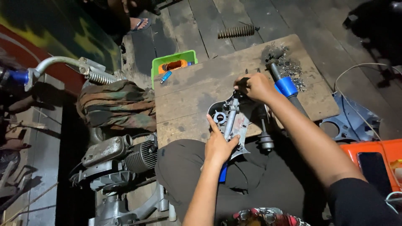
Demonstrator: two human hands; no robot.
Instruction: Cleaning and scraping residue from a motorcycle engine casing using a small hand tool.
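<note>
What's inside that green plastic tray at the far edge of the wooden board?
The green tray holds an orange object and, beside it, a small blue item. The tray's near wall and the board hide whatever lies on its bottom.

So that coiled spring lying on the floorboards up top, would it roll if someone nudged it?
Probably. The spring is a long cylinder lying on its side, so a sideways push would likely roll it, though the gaps between the floorboards might catch it. It looks like thick metal, so likely stiff and fairly heavy.
</note>
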